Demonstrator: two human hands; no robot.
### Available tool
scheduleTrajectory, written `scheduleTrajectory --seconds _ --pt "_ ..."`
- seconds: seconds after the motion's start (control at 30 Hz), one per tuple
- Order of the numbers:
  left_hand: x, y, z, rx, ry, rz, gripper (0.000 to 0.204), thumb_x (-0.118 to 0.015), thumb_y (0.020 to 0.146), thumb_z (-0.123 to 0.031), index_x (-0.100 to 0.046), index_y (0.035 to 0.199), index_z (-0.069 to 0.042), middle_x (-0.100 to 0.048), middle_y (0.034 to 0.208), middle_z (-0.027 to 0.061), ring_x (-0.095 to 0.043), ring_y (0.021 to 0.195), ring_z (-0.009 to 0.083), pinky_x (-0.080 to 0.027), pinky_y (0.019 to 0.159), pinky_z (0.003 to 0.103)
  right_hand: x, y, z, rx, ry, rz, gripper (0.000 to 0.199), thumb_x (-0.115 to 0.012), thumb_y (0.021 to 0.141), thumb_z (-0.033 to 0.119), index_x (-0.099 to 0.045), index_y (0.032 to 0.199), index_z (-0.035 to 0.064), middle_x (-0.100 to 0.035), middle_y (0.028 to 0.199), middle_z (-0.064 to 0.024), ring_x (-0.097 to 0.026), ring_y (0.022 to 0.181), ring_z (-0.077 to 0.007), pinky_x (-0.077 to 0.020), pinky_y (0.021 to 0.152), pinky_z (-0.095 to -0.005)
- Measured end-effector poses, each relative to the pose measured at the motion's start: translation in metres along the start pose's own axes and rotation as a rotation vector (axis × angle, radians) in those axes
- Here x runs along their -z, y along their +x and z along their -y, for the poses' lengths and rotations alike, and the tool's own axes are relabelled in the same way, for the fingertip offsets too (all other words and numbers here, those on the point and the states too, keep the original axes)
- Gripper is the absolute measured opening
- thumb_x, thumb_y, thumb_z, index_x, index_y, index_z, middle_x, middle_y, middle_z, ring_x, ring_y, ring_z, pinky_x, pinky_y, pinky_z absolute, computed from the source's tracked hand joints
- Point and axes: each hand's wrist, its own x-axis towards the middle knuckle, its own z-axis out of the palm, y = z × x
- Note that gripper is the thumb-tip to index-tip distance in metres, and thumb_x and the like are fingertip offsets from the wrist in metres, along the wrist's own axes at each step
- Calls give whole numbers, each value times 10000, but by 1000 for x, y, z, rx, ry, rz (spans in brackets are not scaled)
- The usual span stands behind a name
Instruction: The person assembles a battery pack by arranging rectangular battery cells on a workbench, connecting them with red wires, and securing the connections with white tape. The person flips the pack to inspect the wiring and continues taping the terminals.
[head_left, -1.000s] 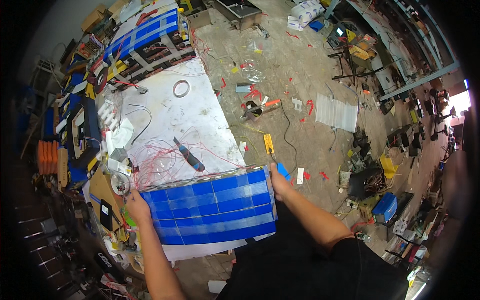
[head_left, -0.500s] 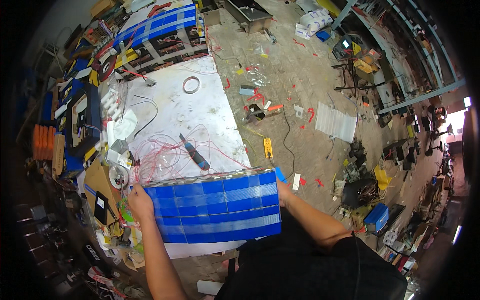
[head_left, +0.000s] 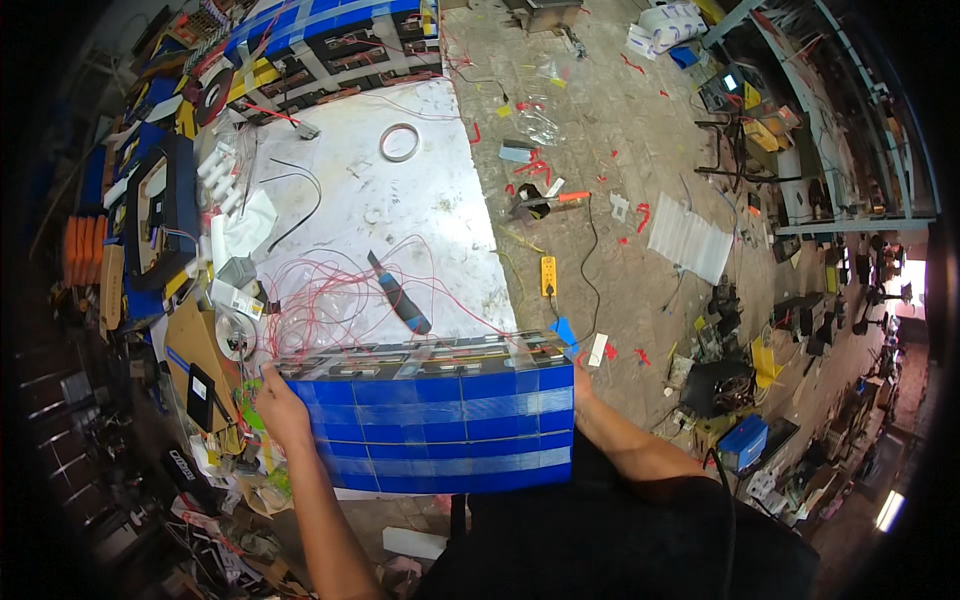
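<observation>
At the near end of the white work surface [head_left: 350, 205], our left hand [head_left: 285, 410] grips the blue pack [head_left: 440, 415]; our right hand's [head_left: 583, 388] grip is hidden at the other end. We seem mid-handling; moving it calls for even support

Blue block [head_left: 440, 432]: glossy, plastic-looking. White tabletop [head_left: 350, 195]: smooth, scuffed. Shirt [head_left: 620, 545]: matt cloth.

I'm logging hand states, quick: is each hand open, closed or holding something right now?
Left hand: holding the left end of the blue block.
Right hand: at the block's right end, partly hidden; grip cannot be told.
</observation>
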Motion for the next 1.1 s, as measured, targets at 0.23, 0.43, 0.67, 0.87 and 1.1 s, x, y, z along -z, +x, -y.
scheduleTrajectory --seconds 0.23,0.43,0.67,0.87,1.1 --pt "-7 11 -6 121 -47 -45 779 -447 1091 -618 -546 732 66 -533 632 146 -449 607 297 -391 649 494 -65 18 84 -45 -157 81 567 -490 1123 547 -705 1185 26 -740 976 -95 -712 774 -231 -608 681 -405" --pt "-8 21 -11 188 -145 -43 676 -519 1053 -535 -599 743 60 -549 634 99 -470 611 232 -424 664 452 -116 -5 146 -65 -335 140 582 -485 1123 545 -694 1229 12 -747 1061 -128 -733 885 -249 -615 764 -403" --pt "-3 16 -11 225 -143 -3 630 -560 1015 -510 -693 870 88 -657 726 161 -544 671 276 -455 726 467 -158 -23 193 -210 -299 248 829 -415 1068 699 -646 1338 -49 -700 1343 -232 -713 1100 -332 -575 978 -494" --pt "-16 25 20 95 2 -82 644 -529 1009 -532 -772 1070 61 -748 1069 326 -693 997 518 -510 949 550 -171 -16 190 -210 -222 356 656 -471 1079 577 -701 1217 -22 -764 1108 -181 -731 932 -292 -618 861 -463" --pt "-5 19 2 125 70 3 693 -464 1005 -599 -791 1146 -5 -725 1224 302 -671 1173 494 -502 1040 541 -153 1 184 46 -145 580 382 -497 1106 321 -737 1111 24 -757 931 -102 -731 823 -227 -630 691 -369"
